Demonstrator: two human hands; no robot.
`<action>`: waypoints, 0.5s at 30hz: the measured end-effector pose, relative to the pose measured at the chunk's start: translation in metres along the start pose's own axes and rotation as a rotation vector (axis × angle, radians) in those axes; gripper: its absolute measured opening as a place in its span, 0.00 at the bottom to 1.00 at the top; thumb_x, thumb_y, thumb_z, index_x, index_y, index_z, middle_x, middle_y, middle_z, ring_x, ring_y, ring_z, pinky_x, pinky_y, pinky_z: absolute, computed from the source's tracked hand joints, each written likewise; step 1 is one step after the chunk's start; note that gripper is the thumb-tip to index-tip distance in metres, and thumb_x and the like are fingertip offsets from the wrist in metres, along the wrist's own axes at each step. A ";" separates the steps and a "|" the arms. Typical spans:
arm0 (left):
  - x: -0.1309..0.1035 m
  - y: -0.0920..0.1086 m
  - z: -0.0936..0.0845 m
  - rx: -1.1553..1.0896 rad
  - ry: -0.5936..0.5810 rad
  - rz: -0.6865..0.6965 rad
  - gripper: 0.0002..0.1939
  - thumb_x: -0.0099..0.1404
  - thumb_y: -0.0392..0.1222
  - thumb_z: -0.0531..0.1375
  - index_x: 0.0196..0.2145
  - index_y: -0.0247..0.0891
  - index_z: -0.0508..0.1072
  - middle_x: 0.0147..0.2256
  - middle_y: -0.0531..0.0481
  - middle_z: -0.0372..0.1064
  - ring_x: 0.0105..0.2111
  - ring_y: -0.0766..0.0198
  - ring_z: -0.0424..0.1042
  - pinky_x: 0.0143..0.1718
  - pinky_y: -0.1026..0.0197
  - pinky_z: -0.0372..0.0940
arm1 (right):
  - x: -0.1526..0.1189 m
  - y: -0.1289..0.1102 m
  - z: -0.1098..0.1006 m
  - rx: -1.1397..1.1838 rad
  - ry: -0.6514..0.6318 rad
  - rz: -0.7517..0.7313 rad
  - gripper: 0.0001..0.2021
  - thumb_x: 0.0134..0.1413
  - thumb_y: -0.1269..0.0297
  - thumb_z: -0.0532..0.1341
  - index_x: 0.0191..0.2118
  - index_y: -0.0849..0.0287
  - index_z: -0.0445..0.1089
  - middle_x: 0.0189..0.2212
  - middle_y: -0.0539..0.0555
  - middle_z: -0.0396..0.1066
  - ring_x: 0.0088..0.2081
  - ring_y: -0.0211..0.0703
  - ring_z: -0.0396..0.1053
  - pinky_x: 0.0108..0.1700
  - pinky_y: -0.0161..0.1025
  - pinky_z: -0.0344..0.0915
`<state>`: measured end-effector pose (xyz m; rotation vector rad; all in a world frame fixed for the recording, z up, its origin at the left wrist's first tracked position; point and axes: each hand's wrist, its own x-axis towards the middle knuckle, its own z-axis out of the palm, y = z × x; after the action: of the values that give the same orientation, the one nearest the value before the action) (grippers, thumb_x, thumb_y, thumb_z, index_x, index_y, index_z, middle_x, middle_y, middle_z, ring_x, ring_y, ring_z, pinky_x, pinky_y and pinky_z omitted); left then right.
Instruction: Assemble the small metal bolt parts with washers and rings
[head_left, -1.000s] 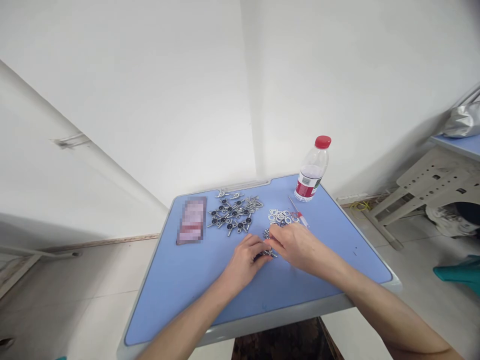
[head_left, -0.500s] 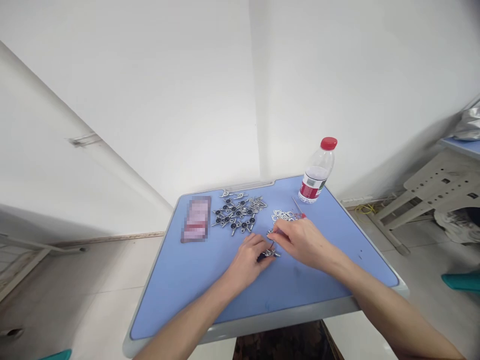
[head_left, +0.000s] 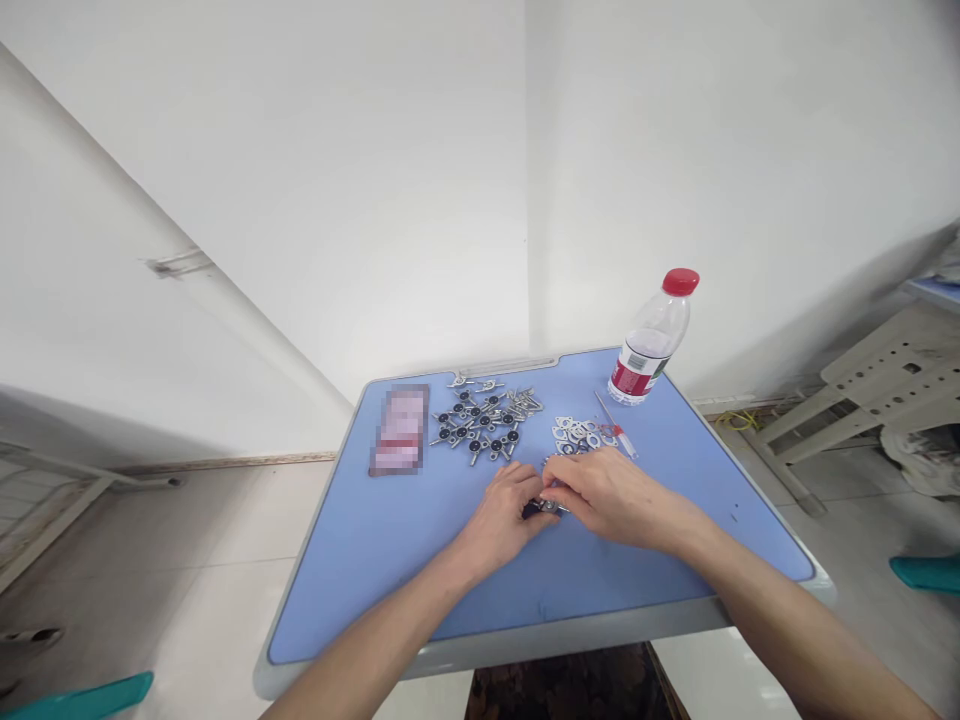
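My left hand (head_left: 504,515) has its fingers closed on a small metal fitting (head_left: 550,506) with a dark part, low over the table. My right hand (head_left: 619,497) meets it there, thumb and fingertips pinched at the top of the fitting. Whatever is in that pinch is too small and too covered to make out. Just beyond my right hand lies a pile of flat metal plates with holes (head_left: 571,434). Farther left, several metal fittings with round black caps (head_left: 478,418) are spread out, beside a heap of slim metal pieces (head_left: 524,401).
A screwdriver (head_left: 624,440) with a red and clear handle lies right of the plates. Behind it stands a red-capped water bottle (head_left: 646,350). A blurred-out pink rectangular item (head_left: 400,430) is on the left of the blue table (head_left: 360,570), whose back edge faces a white wall.
My right hand has come from beside the plates to the fitting in my left hand. The left hand keeps its hold. The view has shifted slightly.
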<state>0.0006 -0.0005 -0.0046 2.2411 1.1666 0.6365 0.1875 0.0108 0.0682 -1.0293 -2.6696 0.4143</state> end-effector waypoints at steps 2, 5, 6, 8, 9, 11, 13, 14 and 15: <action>0.000 0.000 0.000 0.000 -0.002 -0.007 0.06 0.62 0.39 0.65 0.30 0.38 0.71 0.33 0.52 0.69 0.37 0.59 0.66 0.42 0.57 0.58 | -0.001 0.000 0.000 -0.005 -0.002 -0.005 0.10 0.65 0.68 0.53 0.31 0.59 0.62 0.22 0.48 0.67 0.23 0.36 0.59 0.26 0.35 0.43; 0.000 0.000 0.000 0.005 -0.001 -0.008 0.05 0.62 0.39 0.64 0.31 0.38 0.72 0.33 0.52 0.69 0.37 0.59 0.66 0.42 0.57 0.58 | -0.002 0.001 -0.001 -0.011 0.012 -0.003 0.09 0.65 0.69 0.52 0.31 0.60 0.63 0.22 0.48 0.66 0.23 0.36 0.60 0.26 0.36 0.43; 0.000 0.000 0.000 0.005 0.001 -0.005 0.04 0.62 0.39 0.64 0.31 0.38 0.72 0.33 0.52 0.69 0.37 0.59 0.66 0.42 0.57 0.58 | -0.002 0.001 -0.001 -0.011 0.018 -0.002 0.09 0.65 0.69 0.52 0.31 0.60 0.63 0.22 0.48 0.66 0.23 0.36 0.60 0.26 0.36 0.43; 0.000 0.000 0.000 0.005 0.005 -0.002 0.04 0.62 0.39 0.64 0.31 0.39 0.73 0.33 0.52 0.69 0.37 0.59 0.66 0.42 0.57 0.58 | -0.003 0.001 -0.002 -0.018 0.024 -0.007 0.09 0.65 0.69 0.52 0.31 0.59 0.62 0.22 0.48 0.66 0.23 0.36 0.60 0.26 0.36 0.43; 0.000 0.000 0.000 0.004 0.007 -0.003 0.04 0.62 0.39 0.64 0.31 0.39 0.73 0.33 0.52 0.69 0.37 0.59 0.66 0.42 0.57 0.58 | -0.003 0.001 -0.002 -0.025 0.023 -0.010 0.09 0.65 0.69 0.52 0.31 0.59 0.62 0.22 0.49 0.66 0.23 0.36 0.60 0.26 0.36 0.42; 0.000 0.000 0.000 0.001 0.010 -0.005 0.04 0.62 0.40 0.64 0.32 0.39 0.73 0.33 0.52 0.69 0.37 0.59 0.67 0.42 0.57 0.59 | -0.003 0.001 -0.001 -0.044 0.016 -0.018 0.09 0.65 0.70 0.52 0.31 0.59 0.61 0.23 0.49 0.67 0.23 0.36 0.60 0.26 0.36 0.42; 0.000 0.000 0.001 -0.005 0.017 0.002 0.04 0.63 0.40 0.63 0.33 0.39 0.73 0.34 0.51 0.69 0.37 0.59 0.67 0.43 0.57 0.59 | -0.003 0.001 0.003 -0.053 0.014 -0.021 0.08 0.65 0.70 0.52 0.33 0.59 0.62 0.23 0.49 0.68 0.23 0.36 0.60 0.26 0.36 0.42; 0.000 0.000 0.001 -0.010 0.022 0.010 0.04 0.64 0.41 0.63 0.33 0.39 0.73 0.34 0.51 0.69 0.38 0.59 0.67 0.43 0.57 0.59 | -0.003 0.001 0.005 -0.050 0.019 -0.023 0.07 0.65 0.69 0.52 0.34 0.60 0.62 0.24 0.49 0.68 0.23 0.37 0.61 0.26 0.36 0.43; 0.000 -0.001 0.002 -0.015 0.029 0.016 0.04 0.64 0.41 0.62 0.33 0.39 0.72 0.34 0.51 0.69 0.37 0.59 0.67 0.43 0.57 0.59 | -0.002 0.000 0.008 -0.043 0.026 -0.029 0.06 0.65 0.69 0.52 0.35 0.60 0.62 0.24 0.49 0.69 0.23 0.37 0.61 0.26 0.36 0.43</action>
<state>0.0012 -0.0005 -0.0061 2.2375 1.1545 0.6840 0.1867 0.0083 0.0605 -0.9997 -2.6777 0.3363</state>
